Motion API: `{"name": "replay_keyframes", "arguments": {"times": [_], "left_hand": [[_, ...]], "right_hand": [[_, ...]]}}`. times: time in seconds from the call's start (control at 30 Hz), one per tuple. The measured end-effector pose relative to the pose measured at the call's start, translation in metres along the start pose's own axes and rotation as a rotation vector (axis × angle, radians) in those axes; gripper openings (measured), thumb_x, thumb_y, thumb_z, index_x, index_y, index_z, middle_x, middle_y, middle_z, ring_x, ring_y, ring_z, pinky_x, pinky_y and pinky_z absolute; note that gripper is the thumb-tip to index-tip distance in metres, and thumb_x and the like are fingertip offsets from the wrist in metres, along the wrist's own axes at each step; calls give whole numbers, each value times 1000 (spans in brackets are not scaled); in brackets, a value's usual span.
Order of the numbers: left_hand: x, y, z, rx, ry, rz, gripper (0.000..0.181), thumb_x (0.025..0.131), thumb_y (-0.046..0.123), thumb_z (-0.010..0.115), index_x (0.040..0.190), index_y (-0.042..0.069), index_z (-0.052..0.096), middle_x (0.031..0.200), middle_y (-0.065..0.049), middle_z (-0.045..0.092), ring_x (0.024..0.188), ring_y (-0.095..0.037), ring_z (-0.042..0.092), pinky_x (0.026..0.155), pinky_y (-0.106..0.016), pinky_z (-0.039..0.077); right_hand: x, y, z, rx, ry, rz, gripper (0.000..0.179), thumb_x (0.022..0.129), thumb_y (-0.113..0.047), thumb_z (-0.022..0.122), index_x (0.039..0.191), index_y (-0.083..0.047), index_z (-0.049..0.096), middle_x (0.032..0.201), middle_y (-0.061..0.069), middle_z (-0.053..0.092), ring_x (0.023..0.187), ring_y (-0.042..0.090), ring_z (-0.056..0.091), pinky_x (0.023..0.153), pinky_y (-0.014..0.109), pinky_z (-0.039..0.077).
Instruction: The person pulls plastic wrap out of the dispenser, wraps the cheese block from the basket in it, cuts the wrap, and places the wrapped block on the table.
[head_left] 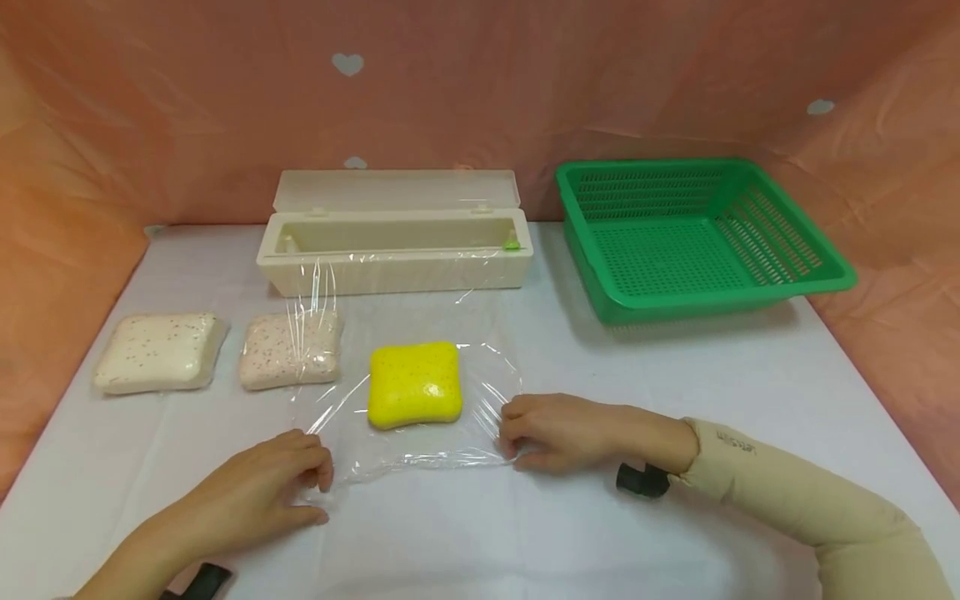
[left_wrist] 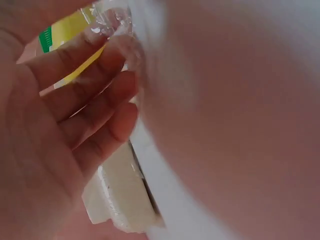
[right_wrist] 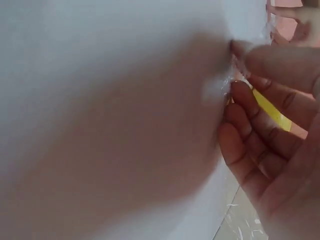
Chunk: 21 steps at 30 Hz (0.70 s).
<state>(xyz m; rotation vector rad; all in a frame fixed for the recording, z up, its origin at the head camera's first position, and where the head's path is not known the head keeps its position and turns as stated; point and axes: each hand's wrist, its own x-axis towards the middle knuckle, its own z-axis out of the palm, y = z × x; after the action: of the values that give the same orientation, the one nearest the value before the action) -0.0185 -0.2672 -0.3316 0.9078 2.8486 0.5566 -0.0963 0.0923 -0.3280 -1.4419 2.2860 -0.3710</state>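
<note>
A yellow pillow-shaped sponge (head_left: 415, 385) lies within a sheet of clear plastic wrap (head_left: 420, 458) that stretches forward from a cream wrap dispenser (head_left: 397, 273). At the sheet's near left corner, my left hand (head_left: 258, 492) has its fingers loosely bent and its thumb apart. Crumpled wrap (left_wrist: 111, 22) lies at its fingertips in the left wrist view. My right hand (head_left: 566, 432) pinches the near right corner with curled fingers (right_wrist: 240, 135) and thumb. Both hands are low over the table.
Two pale speckled sponges, one white (head_left: 161, 352) and one pinkish (head_left: 281, 350), lie to the left in clear wrap; the sheet overlaps the pinkish one in the head view. The dispenser's lid (head_left: 397, 190) stands raised. A green basket (head_left: 611, 310) sits at the back right.
</note>
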Motion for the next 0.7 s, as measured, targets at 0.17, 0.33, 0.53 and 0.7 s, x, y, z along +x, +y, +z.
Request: {"name": "replay_keyframes", "arguments": {"times": [0.17, 0.33, 0.53, 0.7], "left_hand": [[0, -1, -2, -46, -7, -71, 26, 75, 24, 74, 74, 36, 52, 69, 24, 42, 67, 7, 38, 58, -16, 33], [1, -4, -13, -149, 165, -59, 25, 71, 18, 78, 73, 35, 60, 67, 26, 52, 64, 8, 45, 56, -14, 37], [0, -11, -23, -277, 314, -105, 26, 66, 9, 80, 76, 31, 69, 68, 18, 64, 65, 6, 54, 58, -10, 38], [-2, -15, -28, -374, 362, -206, 19, 69, 9, 79, 77, 24, 71, 69, 9, 69, 67, 4, 59, 58, -11, 41]], "right_hand": [[-5, 2, -1, 39, 56, 3, 8, 87, -20, 62, 94, -17, 64, 89, -9, 60, 85, 5, 53, 82, 18, 47], [-11, 4, -6, 130, 147, 42, 7, 88, -22, 62, 93, -19, 66, 86, -13, 63, 80, -1, 56, 79, 18, 49], [-12, 11, -12, 244, 268, 31, 4, 87, -17, 64, 87, -17, 68, 82, -10, 68, 75, -1, 57, 73, 19, 50], [-11, 17, -15, 299, 313, 21, 5, 85, -11, 65, 86, -14, 69, 81, -6, 70, 75, 1, 59, 74, 21, 51]]}}
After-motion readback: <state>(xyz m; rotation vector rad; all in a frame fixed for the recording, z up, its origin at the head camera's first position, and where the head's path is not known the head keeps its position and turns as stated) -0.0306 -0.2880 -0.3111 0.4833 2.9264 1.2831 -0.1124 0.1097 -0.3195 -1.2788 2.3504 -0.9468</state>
